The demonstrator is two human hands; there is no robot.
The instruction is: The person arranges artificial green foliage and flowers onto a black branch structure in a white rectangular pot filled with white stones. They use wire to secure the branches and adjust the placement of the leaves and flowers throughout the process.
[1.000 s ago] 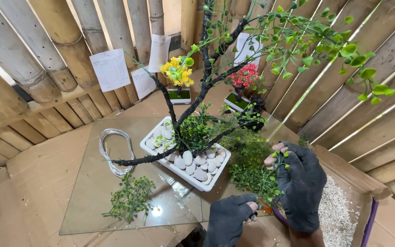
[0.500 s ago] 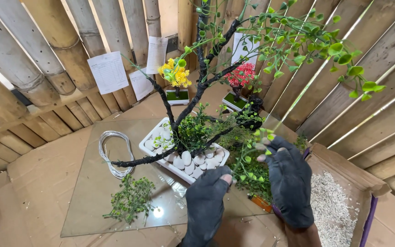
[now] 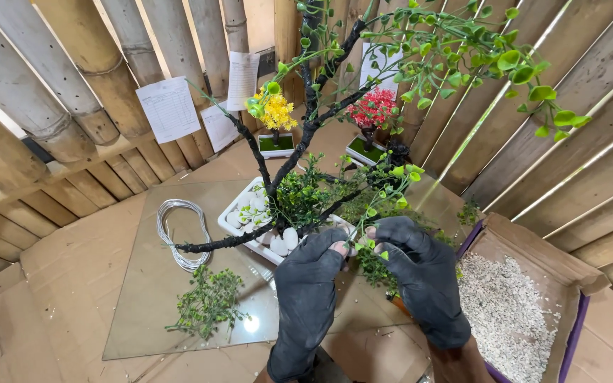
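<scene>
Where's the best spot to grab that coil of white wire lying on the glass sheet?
Probably the near end of the coil of white wire, coming from above on the side toward the person. It lies flat as a long loop on the glass sheet, and the dark branch crosses right beside its lower right edge.

Around us stands a wall of thick pale bamboo poles (image 3: pixel 72 78) with white paper sheets (image 3: pixel 170 108) pinned to it; brown cardboard flooring (image 3: pixel 58 298) lies beneath, and daylight shows between slanted wooden slats (image 3: pixel 590 142).
</scene>
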